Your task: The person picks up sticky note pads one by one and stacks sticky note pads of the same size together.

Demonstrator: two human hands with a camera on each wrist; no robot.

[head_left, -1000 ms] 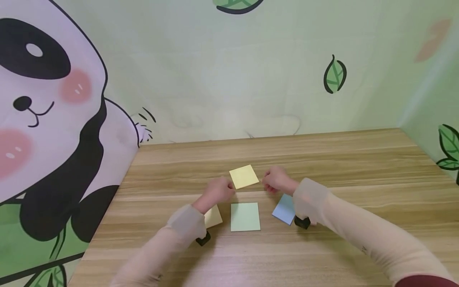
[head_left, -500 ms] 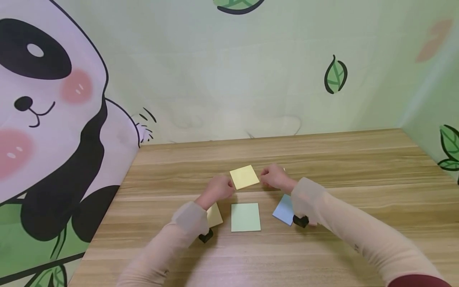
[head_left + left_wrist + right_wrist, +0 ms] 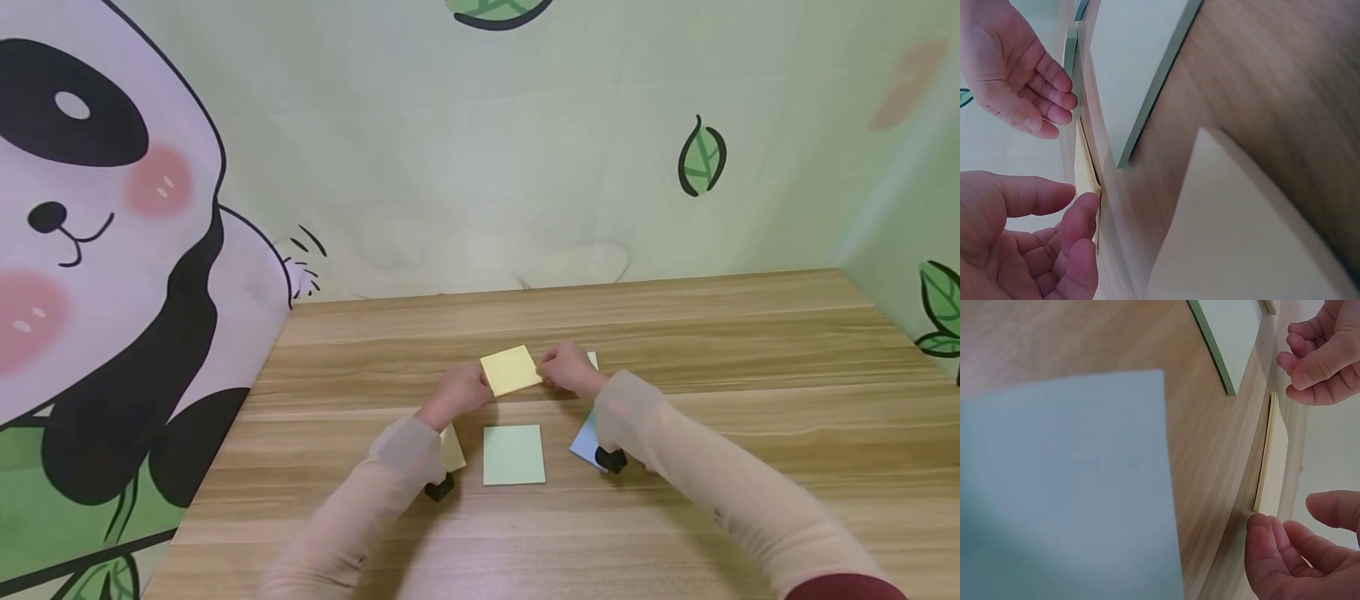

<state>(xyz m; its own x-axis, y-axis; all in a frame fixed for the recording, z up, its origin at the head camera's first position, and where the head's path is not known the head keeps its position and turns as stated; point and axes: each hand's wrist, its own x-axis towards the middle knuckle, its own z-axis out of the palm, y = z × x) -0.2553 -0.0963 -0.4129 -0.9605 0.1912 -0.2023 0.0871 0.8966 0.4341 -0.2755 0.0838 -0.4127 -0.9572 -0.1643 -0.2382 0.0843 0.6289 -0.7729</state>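
Observation:
A yellow sticky-note pad (image 3: 512,371) lies flat between my two hands on the table. My left hand (image 3: 463,390) is at its left edge, fingers loosely bent; in the left wrist view the thumb and index finger are close to the yellow pad (image 3: 1085,164), not visibly pinching it. At the right edge is my right hand (image 3: 568,368). The right wrist view shows its fingertips against the end of the yellow pad (image 3: 1274,459), thumb held apart. Nearer the body lie a pale green pad (image 3: 513,455), a tan pad (image 3: 452,450) and a blue pad (image 3: 587,440), partly covered by the forearms.
A pale pad (image 3: 592,360) peeks out behind the right hand. Something pinkish shows under the right forearm, mostly hidden. The wooden table (image 3: 735,333) meets a printed cloth wall (image 3: 570,167) at the back. Each wrist carries a small black camera (image 3: 439,487).
My right hand has moved left to the yellow pad's edge, uncovering more of the pale pad behind it. The left hand has shifted slightly, and its forearm has moved right. The pads look unmoved.

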